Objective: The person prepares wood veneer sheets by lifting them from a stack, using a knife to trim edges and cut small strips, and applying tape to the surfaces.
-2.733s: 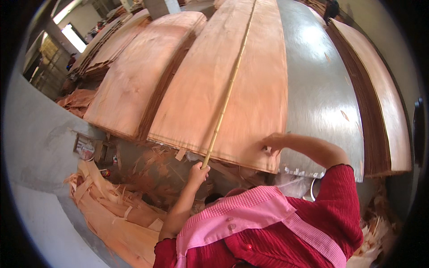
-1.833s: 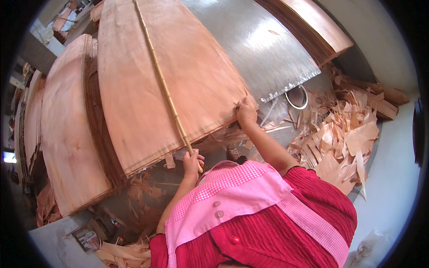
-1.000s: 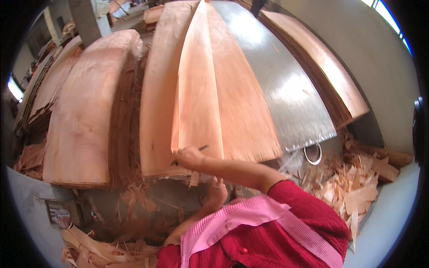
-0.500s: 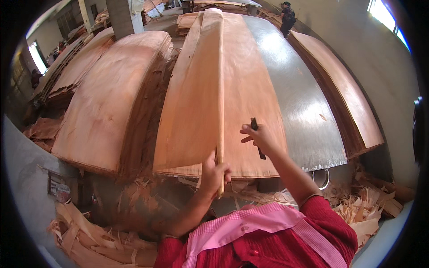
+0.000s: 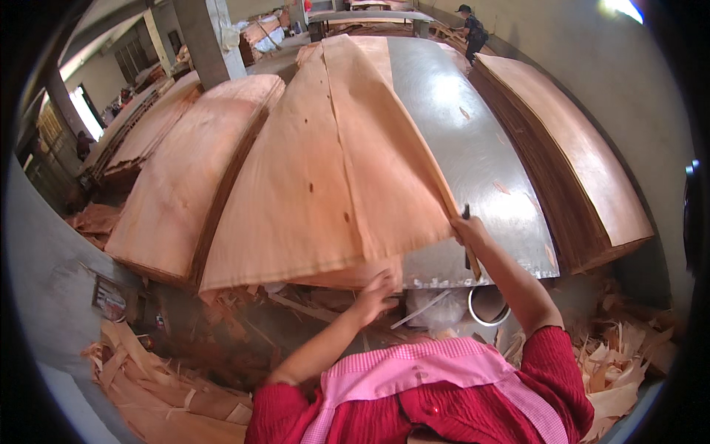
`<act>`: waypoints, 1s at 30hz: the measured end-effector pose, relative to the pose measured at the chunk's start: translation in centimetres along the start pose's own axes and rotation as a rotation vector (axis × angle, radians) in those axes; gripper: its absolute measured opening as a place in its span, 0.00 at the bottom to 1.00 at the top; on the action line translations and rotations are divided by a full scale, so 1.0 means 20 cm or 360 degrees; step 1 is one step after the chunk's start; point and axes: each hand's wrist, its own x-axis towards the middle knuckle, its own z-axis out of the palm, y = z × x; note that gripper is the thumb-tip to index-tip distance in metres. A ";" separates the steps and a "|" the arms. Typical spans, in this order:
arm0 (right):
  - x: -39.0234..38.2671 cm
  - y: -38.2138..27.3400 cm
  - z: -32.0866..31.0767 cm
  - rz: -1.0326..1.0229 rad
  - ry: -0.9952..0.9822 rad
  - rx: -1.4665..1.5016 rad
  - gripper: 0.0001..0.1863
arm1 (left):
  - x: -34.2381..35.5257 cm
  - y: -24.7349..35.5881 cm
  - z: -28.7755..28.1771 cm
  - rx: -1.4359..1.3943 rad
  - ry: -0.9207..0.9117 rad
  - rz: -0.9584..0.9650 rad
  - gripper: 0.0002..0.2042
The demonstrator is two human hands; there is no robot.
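Observation:
A large thin wood veneer sheet with a seam and several dark knots spreads over the worktop. Its near right corner is lifted in my right hand, whose fingers are closed on the folded edge. A slim black tool, its kind unclear, is held in that same hand. My left hand is just below the sheet's near edge, fingers apart and slightly blurred, holding nothing. Bare shiny metal worktop shows to the right of the sheet.
Stacks of veneer stand at left and right. Veneer scraps pile up near me on both sides. A round white-rimmed container sits below the worktop's near edge. Another person stands at the far right.
The sheet's rolled edge has moved right, from my left hand to my right hand, and the sheet has opened out. My left hand has let go.

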 end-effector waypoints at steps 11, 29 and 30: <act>-0.48 0.88 -0.91 0.0161 0.0419 -0.0236 0.10 | -0.25 -0.54 -0.48 -0.1035 0.1495 0.0440 0.19; -0.18 0.81 -1.77 0.0418 0.0350 -0.0140 0.16 | 0.57 -0.45 0.23 -0.0923 0.1019 0.0393 0.18; -0.16 0.77 -1.84 0.0576 0.0339 0.0027 0.18 | 0.65 -0.47 0.29 -0.0894 0.1070 0.0327 0.18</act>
